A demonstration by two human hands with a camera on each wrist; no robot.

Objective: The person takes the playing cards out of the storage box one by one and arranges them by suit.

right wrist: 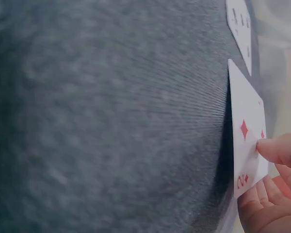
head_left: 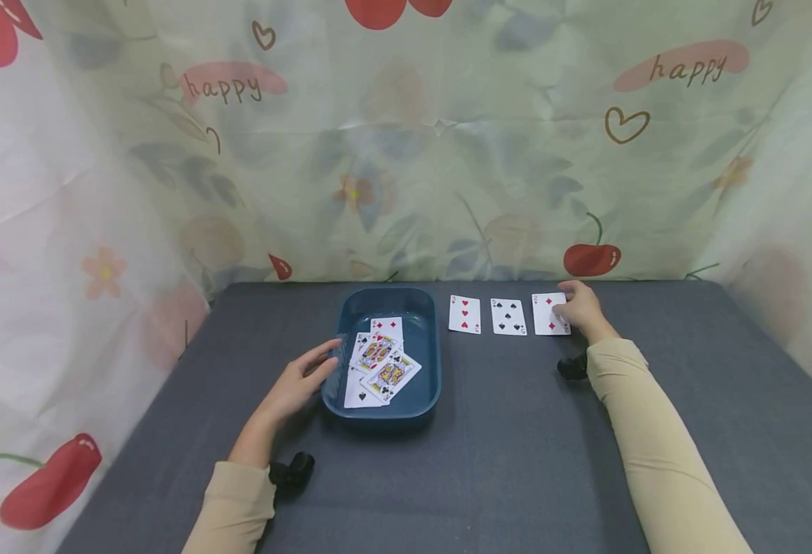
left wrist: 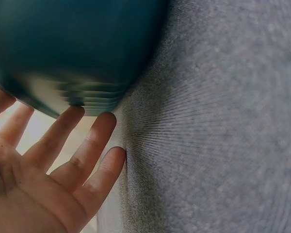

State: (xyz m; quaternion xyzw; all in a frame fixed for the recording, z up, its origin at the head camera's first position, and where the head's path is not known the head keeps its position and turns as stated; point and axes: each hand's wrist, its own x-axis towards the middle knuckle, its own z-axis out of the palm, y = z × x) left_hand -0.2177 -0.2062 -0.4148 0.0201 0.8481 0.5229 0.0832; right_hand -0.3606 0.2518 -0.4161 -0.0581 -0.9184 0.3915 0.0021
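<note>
My right hand (head_left: 582,309) pinches a two of diamonds (right wrist: 247,131) at the right end of a row of cards. In the right wrist view the thumb (right wrist: 279,149) lies on its face, the other fingers go behind it, and a dark shadow runs along its edge. Left of it lie a spades card (head_left: 509,317) and a hearts card (head_left: 464,315), both face up. My left hand (head_left: 299,382), fingers spread and relaxed, is at the left side of a blue plastic bin (head_left: 385,412). Inside the bin several face-up cards overlap, among them a king of clubs (head_left: 392,375).
Dark grey cloth (head_left: 489,477) covers the table. A patterned curtain (head_left: 440,154) hangs along the back edge and both sides. Black wrist devices sit by the left cuff (head_left: 293,472) and the right cuff (head_left: 573,368).
</note>
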